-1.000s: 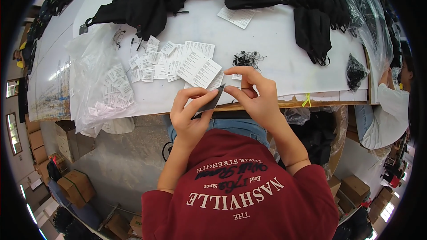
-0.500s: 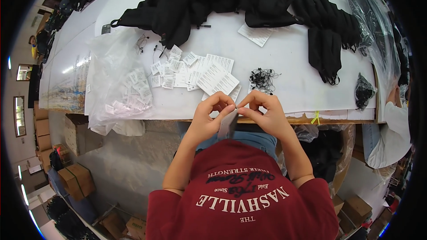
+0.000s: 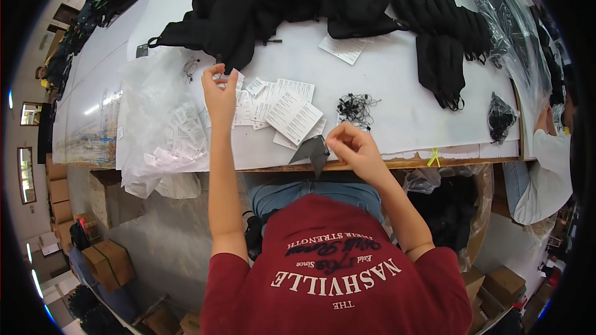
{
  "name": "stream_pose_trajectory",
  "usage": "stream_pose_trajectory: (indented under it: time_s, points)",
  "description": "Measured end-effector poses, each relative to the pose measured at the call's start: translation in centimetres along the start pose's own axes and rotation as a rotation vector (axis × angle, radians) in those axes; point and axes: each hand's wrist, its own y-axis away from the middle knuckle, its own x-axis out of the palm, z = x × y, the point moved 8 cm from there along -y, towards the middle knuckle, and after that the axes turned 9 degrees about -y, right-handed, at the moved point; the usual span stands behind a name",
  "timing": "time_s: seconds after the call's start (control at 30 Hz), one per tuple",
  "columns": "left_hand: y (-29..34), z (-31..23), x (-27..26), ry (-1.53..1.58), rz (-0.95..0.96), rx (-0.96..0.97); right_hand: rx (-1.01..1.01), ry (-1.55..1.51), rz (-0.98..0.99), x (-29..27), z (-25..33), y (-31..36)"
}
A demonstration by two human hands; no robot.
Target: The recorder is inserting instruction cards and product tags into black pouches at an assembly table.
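Observation:
Near the table's front edge, my right hand (image 3: pixel 354 149) is closed in a pinch at the corner of dark grey hang tags (image 3: pixel 312 151), which fan out to its left. My left hand (image 3: pixel 220 96) reaches out to the far left, just below the black fabric bags (image 3: pixel 226 31). Its thumb and fingers are apart, beside the small white labels (image 3: pixel 254 87), and I see nothing between them. Larger printed white cards (image 3: pixel 293 116) lie overlapped between my hands. A tangle of black tag strings (image 3: pixel 357 110) sits just beyond my right hand.
A clear plastic bag of labels (image 3: pixel 164 130) hangs over the front edge at left. More white cards (image 3: pixel 343 48) lie partly under the black bags. Folded black pouches (image 3: pixel 439 68) and a bagged black bundle (image 3: pixel 500 118) are at right. Another person's arm (image 3: pixel 546 121) shows at far right.
My hands were together at the table edge, both on the grey tags. My left hand has let go and moved away to the far left. My right hand keeps the tags, now fanned apart.

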Motion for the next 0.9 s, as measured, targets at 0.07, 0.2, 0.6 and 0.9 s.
stream_pose_trajectory:
  time_s: [0.07, 0.2, 0.6, 0.9]
  points:
    - [0.6, -1.8, 0.0, 0.038, 0.089, -0.02, -0.039, -0.085, -0.066, -1.4, -0.8, -0.6]
    - [6.9, -7.7, 3.6, 0.123, 0.621, 0.114, -0.075, -0.279, -0.235, -2.7, -2.0, -0.6]
    - [13.5, -8.4, 5.3, 0.148, 0.595, 0.082, -0.005, -0.347, -0.259, -1.6, -4.8, 0.4]
    - [15.1, -7.5, 6.6, 0.397, 0.634, -0.114, -0.043, -0.335, -0.234, -1.1, -4.8, 0.2]
